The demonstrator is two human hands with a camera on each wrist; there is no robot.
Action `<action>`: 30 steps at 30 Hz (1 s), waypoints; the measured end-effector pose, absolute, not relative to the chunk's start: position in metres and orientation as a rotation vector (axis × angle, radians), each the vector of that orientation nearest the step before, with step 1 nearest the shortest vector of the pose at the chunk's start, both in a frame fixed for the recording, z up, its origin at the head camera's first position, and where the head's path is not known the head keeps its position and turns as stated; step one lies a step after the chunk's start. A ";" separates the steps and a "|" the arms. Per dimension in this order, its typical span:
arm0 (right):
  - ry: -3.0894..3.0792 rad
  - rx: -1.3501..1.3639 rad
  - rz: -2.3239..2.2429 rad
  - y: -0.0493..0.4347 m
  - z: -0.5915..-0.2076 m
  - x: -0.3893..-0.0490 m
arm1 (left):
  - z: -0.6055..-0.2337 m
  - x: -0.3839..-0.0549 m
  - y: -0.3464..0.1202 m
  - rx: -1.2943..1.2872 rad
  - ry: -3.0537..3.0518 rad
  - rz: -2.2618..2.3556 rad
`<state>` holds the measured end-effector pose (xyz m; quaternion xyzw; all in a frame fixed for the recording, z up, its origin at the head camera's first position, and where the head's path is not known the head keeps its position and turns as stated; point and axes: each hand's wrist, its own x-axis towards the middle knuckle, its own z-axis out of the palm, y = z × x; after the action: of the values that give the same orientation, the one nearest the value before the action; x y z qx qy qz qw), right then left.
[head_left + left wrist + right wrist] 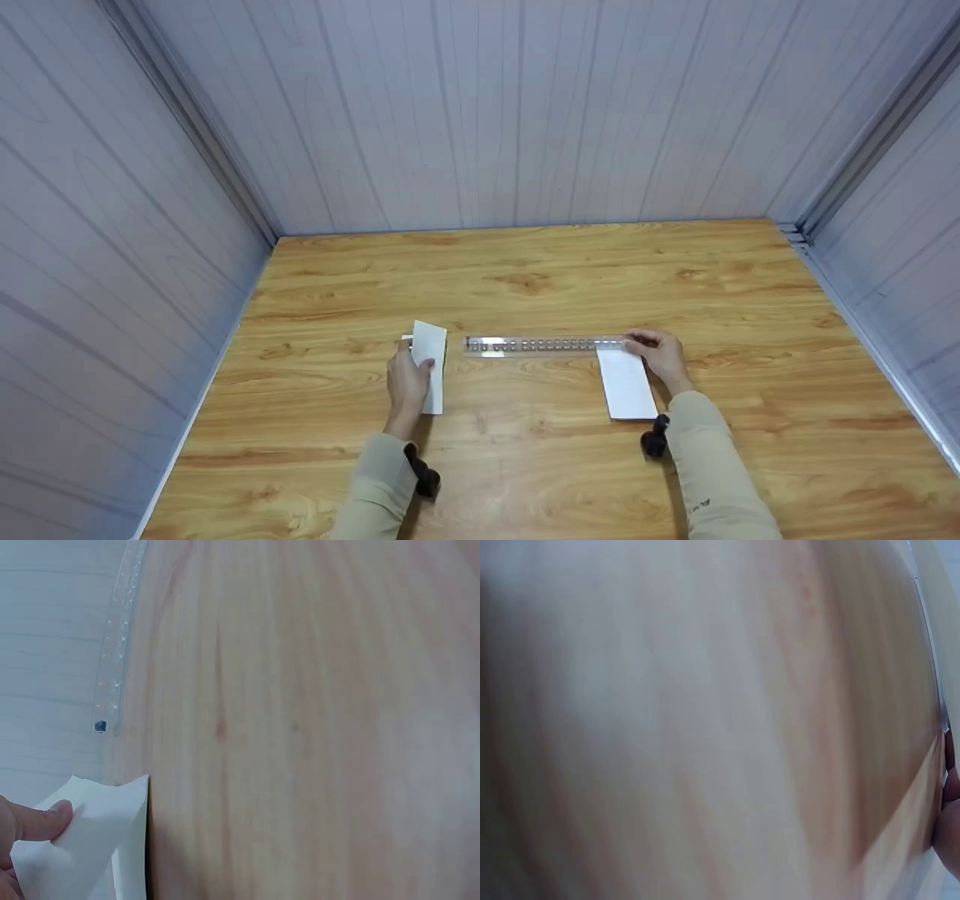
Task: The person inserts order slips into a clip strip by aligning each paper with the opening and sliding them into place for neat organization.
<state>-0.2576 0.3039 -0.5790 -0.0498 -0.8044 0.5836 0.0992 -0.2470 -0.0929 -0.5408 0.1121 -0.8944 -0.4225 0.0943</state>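
Observation:
My left hand point(407, 381) holds a folded white paper point(430, 367), its thumb laid over the near face. The same paper point(90, 840) stands partly open in the left wrist view, with the thumb on it. To the right, my right hand point(661, 358) pinches the top corner of a second white paper point(628, 386). A clear plastic ruler point(540, 345) with a row of round holes stretches between the hands. Its right end meets the right fingertips, above that paper's top edge; I cannot tell whether they grip the ruler too. Fingers point(949, 836) show at the right wrist view's edge.
The wood-grain table point(525, 285) reaches back to a pale panelled wall point(517, 112), with more panels on both sides. Dark wrist cameras hang by each sleeve, the left one point(426, 480) and the right one point(655, 441) close over the table.

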 end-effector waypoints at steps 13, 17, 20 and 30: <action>-2.433 -0.148 1.670 0.305 -0.579 -0.258 | -0.533 -0.241 -0.083 0.295 -2.622 -1.192; -2.429 -0.163 1.690 0.305 -0.578 -0.258 | -0.534 -0.240 -0.080 0.241 -2.575 -1.180; -2.439 -0.159 1.678 0.305 -0.578 -0.258 | -0.535 -0.238 -0.077 0.180 -2.526 -1.154; -2.469 -0.154 1.620 0.306 -0.579 -0.258 | -0.536 -0.235 -0.069 0.185 -2.530 -1.203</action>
<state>-0.2580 0.3056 -0.5786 -0.0517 -0.8313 0.5457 0.0922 -0.2351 -0.0688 -0.5363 0.0650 -0.8886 -0.4224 0.1662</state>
